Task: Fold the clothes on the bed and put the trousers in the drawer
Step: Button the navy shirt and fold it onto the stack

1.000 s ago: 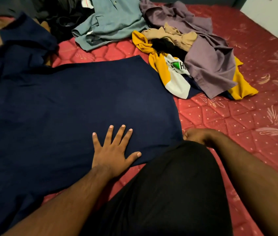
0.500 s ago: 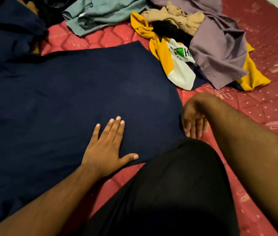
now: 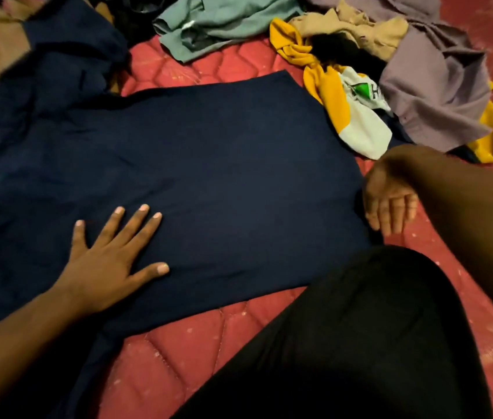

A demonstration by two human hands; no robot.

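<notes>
Pinning the navy garment flat before the fold

My left hand lies spread wide on the navy garment, anchoring it on the bed; my right hand, fingers loosely down, holding nothing, sits at its right edge to take it. The unfolded pile waits at far right.

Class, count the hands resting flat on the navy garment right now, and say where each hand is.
1. The left hand presses flat on the navy garment; the right hand sits at its right edge, over the red mattress, contact unclear.
</notes>
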